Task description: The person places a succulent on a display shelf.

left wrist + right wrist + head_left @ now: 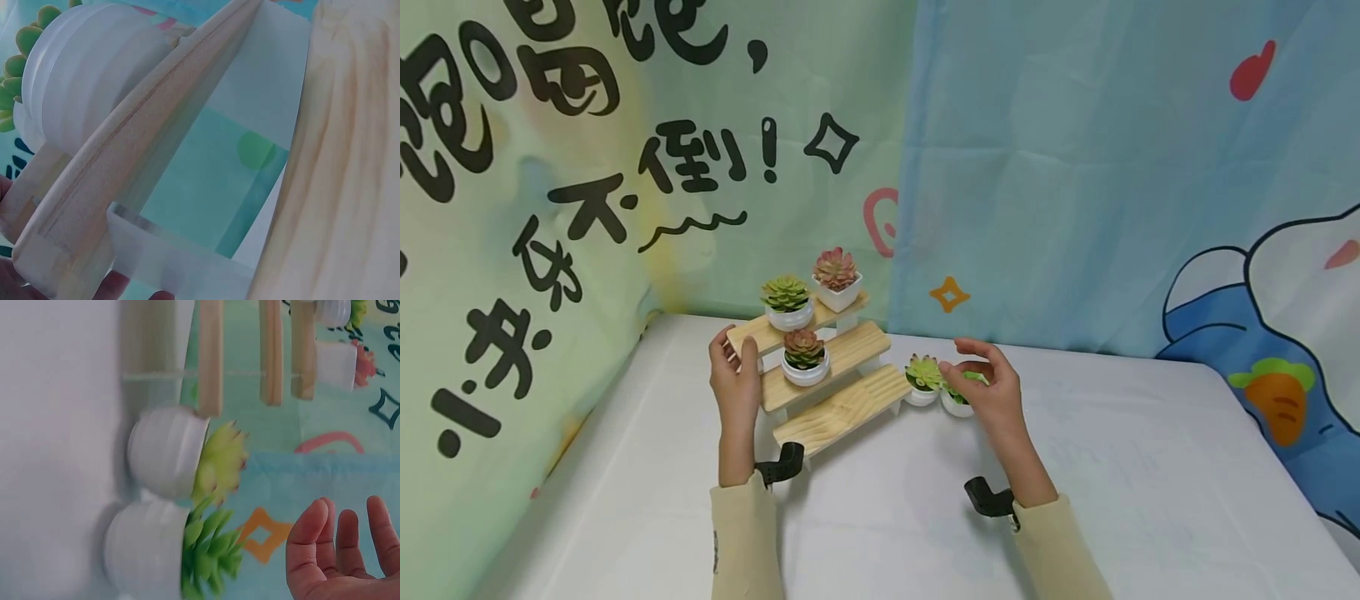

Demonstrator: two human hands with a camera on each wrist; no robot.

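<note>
Gripping Stand With Left, Hovering With Right

Left of center, a three-tier wooden stand [842,412] runs lengthwise from lower left to upper right. The left hand [737,383] grips its top board [756,333] by the left end. The right hand [997,396], fingers loosely parted and holding nothing, is nearer the white-potted green succulent [957,405], just to its left, beside a paler succulent [922,373].

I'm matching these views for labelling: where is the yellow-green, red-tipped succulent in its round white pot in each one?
Head: right of centre, the yellow-green succulent sits beside the lowest shelf of the three-tier light-wood stand.
Left wrist: not in it.
Right wrist: just left of centre, turned sideways.
Shared landmark: the stand, filling much of the left wrist view and at the top of the right wrist view.
</note>
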